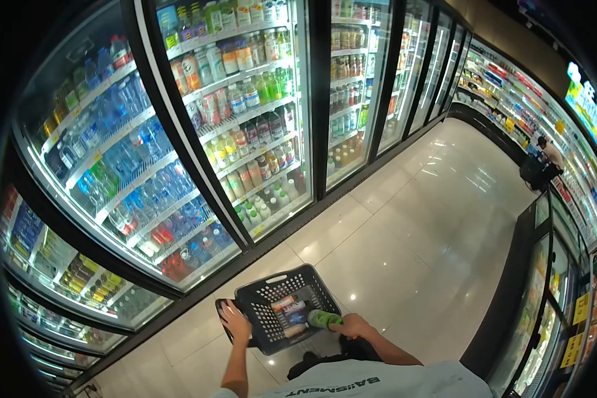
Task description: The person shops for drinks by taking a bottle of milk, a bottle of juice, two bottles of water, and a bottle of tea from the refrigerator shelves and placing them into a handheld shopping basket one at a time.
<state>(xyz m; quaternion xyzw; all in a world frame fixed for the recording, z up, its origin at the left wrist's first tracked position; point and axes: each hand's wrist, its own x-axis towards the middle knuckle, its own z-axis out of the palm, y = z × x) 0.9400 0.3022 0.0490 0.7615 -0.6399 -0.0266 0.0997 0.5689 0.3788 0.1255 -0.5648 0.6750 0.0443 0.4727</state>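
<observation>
A black perforated shopping basket (253, 292) is in front of me, tilted in view. My left hand (237, 326) grips its handle at the left side, with the fingers laid over it. My right hand (357, 328) is closed around one end of a green bottle (325, 320), which lies on its side over the basket's near right rim. Inside the basket are a few packaged items, among them an orange-and-white pack (283, 304) and a dark blue-purple pack (296, 317). Their exact kinds are too small to tell.
Glass-door drink fridges (245, 119) full of bottles and cans line the left side. Low glass-fronted freezers (534, 318) run along the right. A person (547, 159) is by the stocked open shelves (504, 86) at the far end of the tiled floor (404, 245).
</observation>
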